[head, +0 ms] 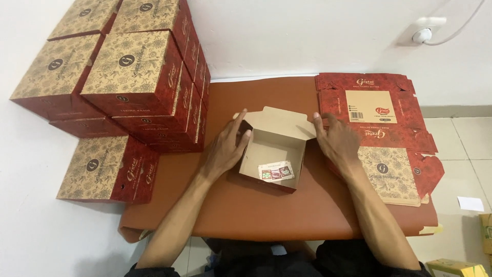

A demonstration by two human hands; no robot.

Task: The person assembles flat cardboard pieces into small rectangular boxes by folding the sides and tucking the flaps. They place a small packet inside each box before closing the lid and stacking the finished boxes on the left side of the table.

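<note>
- Cardboard box [271, 154] sits open at the middle of the brown counter [266, 210], its plain tan inside facing up and its far flap [279, 122] folded back flat.
- Left hand [225, 146] rests against the box's left wall, fingers spread and lying along the upper edge; it presses the wall rather than closing round it.
- Right hand [337, 139] lies at the box's right side, fingertips touching the right end of the far flap, fingers loosely extended, nothing enclosed in the palm.
- Small card [277, 172] with coloured pictures lies flat on the box floor, toward the near wall.
- Stack of flat, unfolded red-and-tan cartons [389, 138] lies on the right part of the counter, just beside the right hand and partly under the wrist; the near sheets overhang the counter's right edge.
- Finished boxes [128, 77], red with tan patterned lids, stand piled in several tiers at the far left, touching the counter's left end.
- One more finished box [107, 169] stands lower at the near left, apart from the pile's top tiers.
- White wall socket [424, 32] with a cable is fixed to the wall at far right.
- Tiled floor [461, 154] shows at the right, with a white paper scrap [470, 203] on it.
</note>
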